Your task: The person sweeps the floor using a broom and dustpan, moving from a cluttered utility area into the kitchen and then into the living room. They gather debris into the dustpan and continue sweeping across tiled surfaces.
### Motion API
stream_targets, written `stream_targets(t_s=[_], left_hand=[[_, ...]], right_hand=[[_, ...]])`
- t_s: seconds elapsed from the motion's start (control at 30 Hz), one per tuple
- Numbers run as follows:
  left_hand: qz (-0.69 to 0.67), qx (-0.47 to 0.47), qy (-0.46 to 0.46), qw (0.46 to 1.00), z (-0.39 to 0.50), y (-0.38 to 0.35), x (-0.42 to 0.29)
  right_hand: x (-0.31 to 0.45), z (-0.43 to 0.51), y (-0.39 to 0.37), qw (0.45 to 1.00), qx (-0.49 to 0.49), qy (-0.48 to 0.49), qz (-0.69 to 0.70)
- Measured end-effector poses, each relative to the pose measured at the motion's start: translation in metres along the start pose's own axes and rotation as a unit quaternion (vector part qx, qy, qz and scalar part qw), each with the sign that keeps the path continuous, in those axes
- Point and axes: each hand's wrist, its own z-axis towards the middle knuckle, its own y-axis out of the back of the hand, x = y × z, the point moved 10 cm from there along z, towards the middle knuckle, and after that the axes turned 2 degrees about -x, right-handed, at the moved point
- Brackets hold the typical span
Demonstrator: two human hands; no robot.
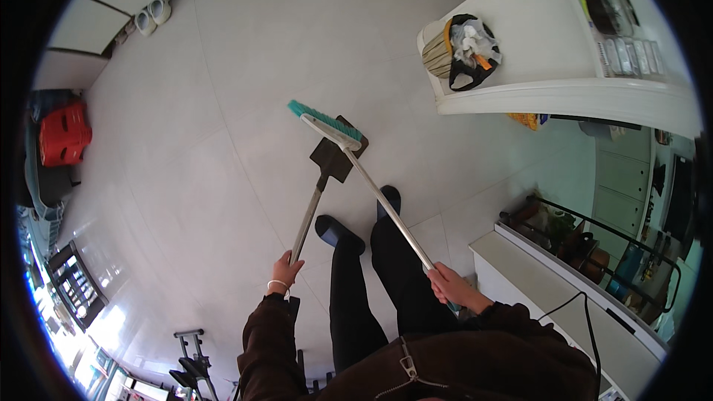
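My left hand (287,273) is closed around the metal handle of a dark long-handled dustpan (334,159), whose pan is in front of my feet. My right hand (452,286) grips the pale pole of a broom (384,200) close to its green end. The broom's white head with teal bristles (323,121) lies over the dustpan and hides part of it. Whether the bristles touch the pan or the floor, I cannot tell.
A lined bin (437,55) full of plastic waste stands by a white cabinet (535,28). Shoes (153,14) line the cupboards at the upper left. A red crate (64,135) is at the left edge. A white ledge with a black rail (607,250) and a cable lies to my right.
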Motion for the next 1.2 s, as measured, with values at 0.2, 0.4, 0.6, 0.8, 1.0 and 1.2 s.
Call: stream_targets(t_s=[0.2, 0.4, 0.6, 0.8, 1.0, 1.2], left_hand=[[0.006, 0.025, -0.021, 0.999, -0.064, 0.031, -0.078], [0.001, 0.054, -0.05, 0.997, -0.133, 0.046, -0.225], [0.043, 0.082, -0.105, 0.99, -0.158, 0.04, -0.382], [0.159, 0.084, -0.131, 0.975, -0.129, -0.004, -0.523], [0.227, 0.073, -0.13, 0.962, -0.131, -0.028, -0.588], [0.267, 0.06, -0.117, 0.955, -0.144, -0.026, -0.609]], right_hand=[[0.016, -0.081, 0.03, 0.995, -0.044, 0.081, -0.039], [0.02, -0.17, 0.052, 0.985, -0.068, 0.131, -0.09], [0.011, -0.214, 0.069, 0.985, -0.066, 0.158, 0.002], [0.045, -0.194, 0.094, 0.968, -0.029, 0.224, 0.111], [0.107, -0.141, 0.138, 0.944, -0.07, 0.281, 0.159], [0.122, -0.147, 0.154, 0.927, -0.063, 0.298, 0.219]])
